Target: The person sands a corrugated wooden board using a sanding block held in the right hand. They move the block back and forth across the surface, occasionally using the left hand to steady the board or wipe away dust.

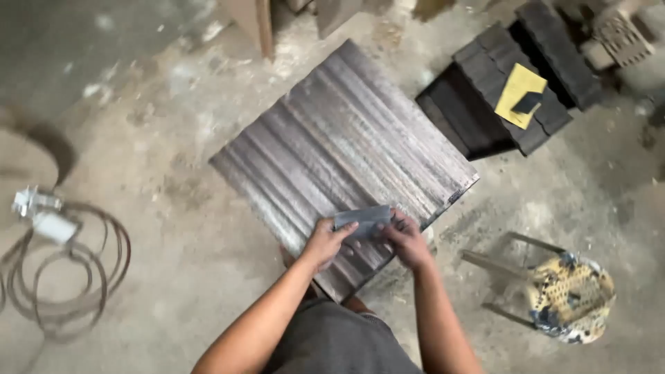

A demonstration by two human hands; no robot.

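A small grey pad (363, 221), likely light and bendy, is held at the six o'clock edge of the ridged board (346, 149), pinched at each end by the left hand (325, 242) and right hand (407, 241), fingers clamped on it.

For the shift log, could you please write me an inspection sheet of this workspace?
Surface: dusty concrete floor, stained and gritty.
Job's things: ribbed dark panel lying flat on the floor; small grey sheet held over its near edge.
Clutter: stack of dark panels with a yellow sheet on top; overturned stool.
Hands: left hand and right hand both grip the grey sheet.
Cables: coiled cable with a white plug, on the floor at left.
Surroundings: boards and rubble along the far edge.
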